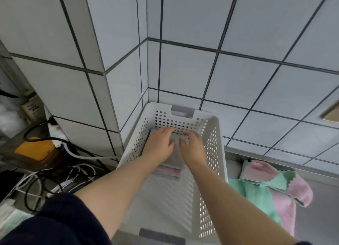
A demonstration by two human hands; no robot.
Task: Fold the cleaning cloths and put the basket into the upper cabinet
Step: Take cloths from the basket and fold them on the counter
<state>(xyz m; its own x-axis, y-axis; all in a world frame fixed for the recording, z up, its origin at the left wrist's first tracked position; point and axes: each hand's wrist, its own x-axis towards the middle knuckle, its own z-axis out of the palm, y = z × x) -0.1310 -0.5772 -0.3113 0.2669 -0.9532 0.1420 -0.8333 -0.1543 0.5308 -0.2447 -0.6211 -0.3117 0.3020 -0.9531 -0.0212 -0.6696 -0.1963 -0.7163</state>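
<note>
A white perforated basket [212,153] stands on the steel counter in the tiled corner. Both my hands reach down into its far end. My left hand [160,145] and my right hand [192,149] lie side by side on a folded grey cloth [176,157], fingers pressing on it. That cloth tops a small stack of folded cloths [167,173], with pink and grey edges showing beneath. Whether the fingers grip the cloth or only press it, I cannot tell. Unfolded pink and green cloths [271,191] lie in a heap on the counter to the right of the basket.
Tiled walls [238,79] close the corner behind the basket. To the left sit tangled black and white cables [60,173], a yellow-orange object [34,149] and cluttered shelving. A stainless counter [315,208] extends right.
</note>
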